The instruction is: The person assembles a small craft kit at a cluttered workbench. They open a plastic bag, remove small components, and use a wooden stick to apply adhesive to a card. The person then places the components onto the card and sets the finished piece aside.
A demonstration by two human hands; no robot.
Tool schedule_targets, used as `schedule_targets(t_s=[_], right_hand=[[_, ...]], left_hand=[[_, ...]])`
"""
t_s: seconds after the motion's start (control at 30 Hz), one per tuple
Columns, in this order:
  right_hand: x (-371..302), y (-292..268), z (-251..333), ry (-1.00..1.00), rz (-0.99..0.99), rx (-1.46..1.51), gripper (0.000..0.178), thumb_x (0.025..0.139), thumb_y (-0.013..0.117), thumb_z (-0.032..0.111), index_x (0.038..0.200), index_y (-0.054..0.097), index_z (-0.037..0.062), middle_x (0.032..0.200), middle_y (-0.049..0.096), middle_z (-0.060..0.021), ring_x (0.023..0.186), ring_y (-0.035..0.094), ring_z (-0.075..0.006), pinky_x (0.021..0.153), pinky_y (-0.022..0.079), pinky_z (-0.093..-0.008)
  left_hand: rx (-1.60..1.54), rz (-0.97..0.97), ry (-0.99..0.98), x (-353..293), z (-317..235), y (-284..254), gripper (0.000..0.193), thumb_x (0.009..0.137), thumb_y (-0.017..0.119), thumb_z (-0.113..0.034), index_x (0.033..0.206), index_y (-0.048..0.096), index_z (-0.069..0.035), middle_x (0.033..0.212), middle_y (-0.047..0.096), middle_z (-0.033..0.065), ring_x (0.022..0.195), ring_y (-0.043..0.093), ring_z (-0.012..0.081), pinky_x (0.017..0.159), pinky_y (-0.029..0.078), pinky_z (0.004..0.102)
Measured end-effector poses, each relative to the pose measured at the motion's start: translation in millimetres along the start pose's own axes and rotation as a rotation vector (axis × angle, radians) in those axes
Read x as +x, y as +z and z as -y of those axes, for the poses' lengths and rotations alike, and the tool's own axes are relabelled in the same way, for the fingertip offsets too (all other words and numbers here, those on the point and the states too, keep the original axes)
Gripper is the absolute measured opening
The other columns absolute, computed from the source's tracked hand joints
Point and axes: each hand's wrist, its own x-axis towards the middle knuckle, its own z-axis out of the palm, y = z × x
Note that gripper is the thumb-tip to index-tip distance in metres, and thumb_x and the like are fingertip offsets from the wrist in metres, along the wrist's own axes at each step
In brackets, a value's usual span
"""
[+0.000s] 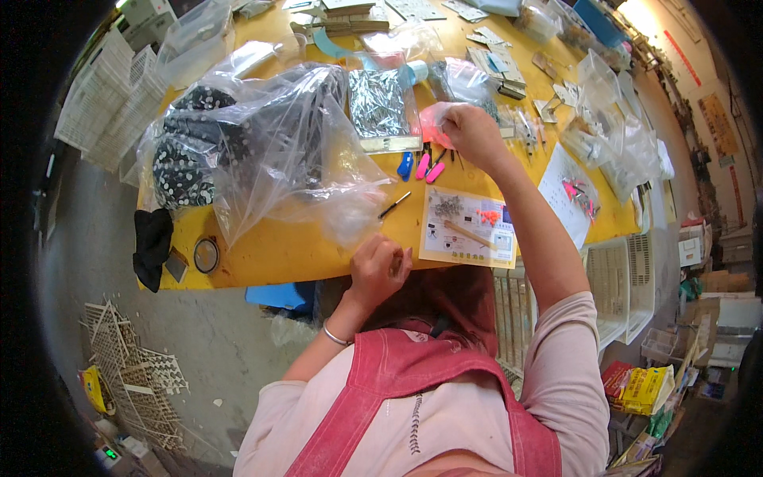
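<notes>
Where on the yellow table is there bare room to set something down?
The main near patch of table lies between the round item and left hand, below the clear bag. A narrow strip separates the dark stick and card. Crowded: around the right hand, with pink plastic and pink-handled tools.

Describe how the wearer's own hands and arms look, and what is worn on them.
Both the left hand and the right hand are ungloved. A thin, silver-coloured bangle rings the left wrist; nothing shows on the right one. Both forearms are uncovered below pale, pinkish-white short sleeves. No clear markings show on either sleeve.
</notes>
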Motion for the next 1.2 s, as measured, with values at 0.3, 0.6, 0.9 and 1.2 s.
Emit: schedule_targets(t_s=[0.3, 0.6, 0.9, 1.2], right_hand=[[-43, -45, 12, -0.122, -0.346, 0.069, 0.017, 0.099, 0.063, 0.017, 0.108, 0.073, 0.0064, 0.092, 0.074, -0.0180, 0.087, 0.072, -0.0371, 0.074, 0.057, -0.0445], [-176, -5, -39, 0.271, 0.079, 0.331, 0.018, 0.097, 0.065, 0.013, 0.106, 0.072, -0.0002, 0.088, 0.073, -0.0201, 0.080, 0.072, -0.0348, 0.073, 0.056, -0.0414], [-196, 29, -56, 0.391, 0.052, 0.558, 0.019, 0.101, 0.067, 0.010, 0.113, 0.072, -0.0037, 0.090, 0.074, -0.0050, 0.080, 0.064, -0.0082, 0.072, 0.052, -0.0257], [-197, 27, -63, 0.467, 0.010, 0.732, 0.025, 0.101, 0.065, 0.013, 0.118, 0.072, -0.0038, 0.088, 0.074, -0.0058, 0.077, 0.066, -0.0126, 0.072, 0.053, -0.0288]], left_hand=[[0.006, 0.009, -0.014, -2, 1, 2, 0.026, 0.080, 0.081, -0.001, 0.086, 0.056, -0.007, 0.075, 0.058, 0.0111, 0.062, 0.059, 0.0316, 0.054, 0.047, 0.0411], [0.039, 0.013, -0.008, -4, 2, 4, 0.026, 0.081, 0.080, -0.001, 0.087, 0.056, -0.007, 0.076, 0.057, 0.0114, 0.064, 0.059, 0.0321, 0.055, 0.047, 0.0409], [0.068, 0.008, -0.003, -4, 2, 4, 0.026, 0.082, 0.080, -0.001, 0.086, 0.055, -0.007, 0.075, 0.056, 0.0111, 0.063, 0.057, 0.0318, 0.055, 0.046, 0.0417], [0.079, 0.003, 0.010, -2, 0, 5, 0.026, 0.082, 0.080, -0.001, 0.087, 0.055, -0.007, 0.075, 0.056, 0.0111, 0.064, 0.057, 0.0319, 0.057, 0.046, 0.0413]])
